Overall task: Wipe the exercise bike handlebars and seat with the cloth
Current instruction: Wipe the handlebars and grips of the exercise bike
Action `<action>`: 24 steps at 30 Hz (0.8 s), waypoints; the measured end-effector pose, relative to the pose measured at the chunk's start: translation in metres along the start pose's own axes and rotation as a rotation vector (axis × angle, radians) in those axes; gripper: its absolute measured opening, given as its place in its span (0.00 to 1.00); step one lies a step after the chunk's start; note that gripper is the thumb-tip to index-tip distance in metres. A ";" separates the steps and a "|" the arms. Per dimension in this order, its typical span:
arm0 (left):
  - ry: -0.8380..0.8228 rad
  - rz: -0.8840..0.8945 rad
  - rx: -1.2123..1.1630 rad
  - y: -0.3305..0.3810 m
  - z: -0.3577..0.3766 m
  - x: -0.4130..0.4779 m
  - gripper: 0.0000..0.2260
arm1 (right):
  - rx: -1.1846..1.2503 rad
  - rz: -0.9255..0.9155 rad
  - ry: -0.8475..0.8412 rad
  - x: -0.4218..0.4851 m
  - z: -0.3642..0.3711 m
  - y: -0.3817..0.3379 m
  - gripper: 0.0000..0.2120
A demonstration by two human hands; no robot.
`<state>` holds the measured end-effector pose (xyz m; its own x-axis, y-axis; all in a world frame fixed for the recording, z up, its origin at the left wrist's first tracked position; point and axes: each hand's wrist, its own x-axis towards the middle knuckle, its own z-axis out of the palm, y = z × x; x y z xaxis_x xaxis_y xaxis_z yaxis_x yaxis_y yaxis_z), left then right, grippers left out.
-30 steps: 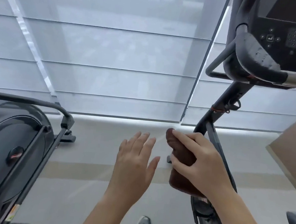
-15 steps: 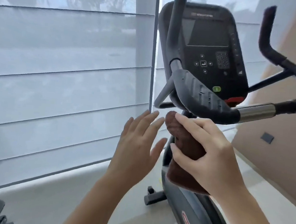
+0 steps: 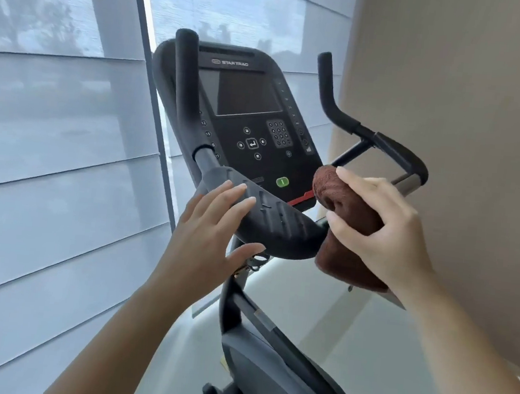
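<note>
The bike (image 3: 270, 375) fills the middle of the frame, its console (image 3: 249, 100) in the upper centre with a dark screen, a keypad and a green button low on its face. The handlebars (image 3: 281, 227) curve round the console: one upright grip rises at its left edge, another stands at the upper right, and a broad ribbed pad runs across the centre. The left hand (image 3: 214, 227) reaches in from the lower left with fingers straight and slightly spread, holding nothing; its fingertips lie over the left end of the pad and the thumb sits below the pad's lower edge, though whether they press on it cannot be told. The right hand (image 3: 385, 231) comes in from the lower right and grips the brown cloth (image 3: 347, 205), fingers and thumb curled round the bunched fabric. The cloth sits centre right, just beside the right end of the pad and in front of the console's lower right corner; contact with the bar cannot be made out. Pale blinds (image 3: 49, 160) cover the left side, a tan wall (image 3: 467, 105) the right, and light floor (image 3: 350, 332) shows beneath.
</note>
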<state>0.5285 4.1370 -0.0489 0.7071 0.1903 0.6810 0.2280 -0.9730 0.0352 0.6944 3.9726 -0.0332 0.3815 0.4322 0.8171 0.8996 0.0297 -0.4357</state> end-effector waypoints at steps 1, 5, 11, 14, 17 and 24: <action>-0.005 0.013 0.001 -0.005 0.001 0.004 0.26 | -0.020 0.018 0.001 0.009 0.002 0.005 0.23; -0.006 0.037 -0.003 -0.020 0.005 0.012 0.33 | 0.020 0.118 -0.154 0.028 0.027 0.006 0.22; 0.026 0.038 -0.024 -0.029 0.010 0.011 0.33 | -0.045 0.202 -0.450 0.031 0.039 0.002 0.24; 0.039 0.011 -0.034 -0.032 0.010 0.012 0.35 | -0.093 0.105 -0.494 0.020 0.033 -0.002 0.26; 0.051 -0.018 -0.075 -0.034 0.010 0.011 0.37 | -0.040 0.026 -0.349 0.014 0.037 -0.004 0.24; 0.103 -0.060 -0.170 -0.033 0.011 0.013 0.36 | 0.002 -0.074 -0.487 0.054 0.058 -0.018 0.22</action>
<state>0.5375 4.1731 -0.0498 0.6216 0.2425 0.7448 0.1452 -0.9701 0.1946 0.6864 4.0475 -0.0035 0.1728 0.7999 0.5748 0.9199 0.0776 -0.3844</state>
